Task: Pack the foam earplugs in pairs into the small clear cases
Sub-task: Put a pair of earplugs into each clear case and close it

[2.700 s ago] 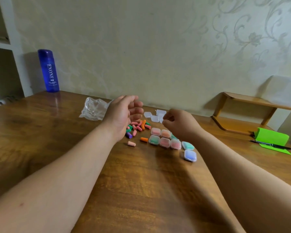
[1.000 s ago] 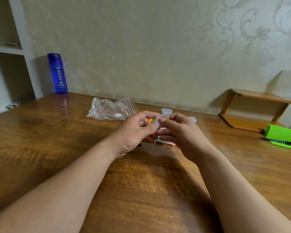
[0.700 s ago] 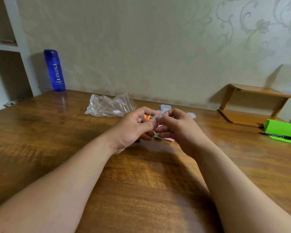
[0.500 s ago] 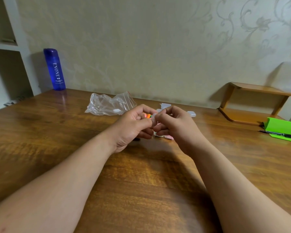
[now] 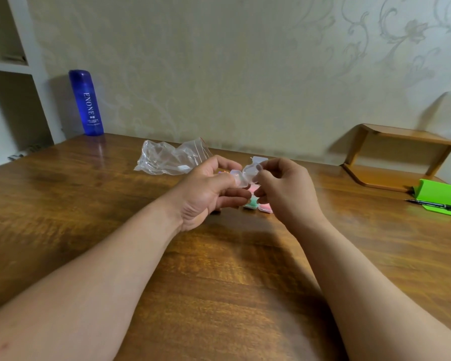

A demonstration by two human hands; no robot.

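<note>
While I watch through the head camera, the wooden table point(image 5: 219, 295) fills most of my view, with a blue bottle point(image 5: 86, 102) standing at its far left corner and a crumpled plastic bag point(image 5: 167, 160) lying nearer the middle. Above the tabletop the left hand point(image 5: 206, 194) and right hand point(image 5: 284, 191) meet, each pinching one half of a clear case point(image 5: 245, 175) spread open between them. Beneath my fingers, filled cases point(image 5: 265, 207) rest on the wood, partly hidden.

Wooden table point(image 5: 63, 204), patterned wallpaper point(image 5: 245, 61)
</note>
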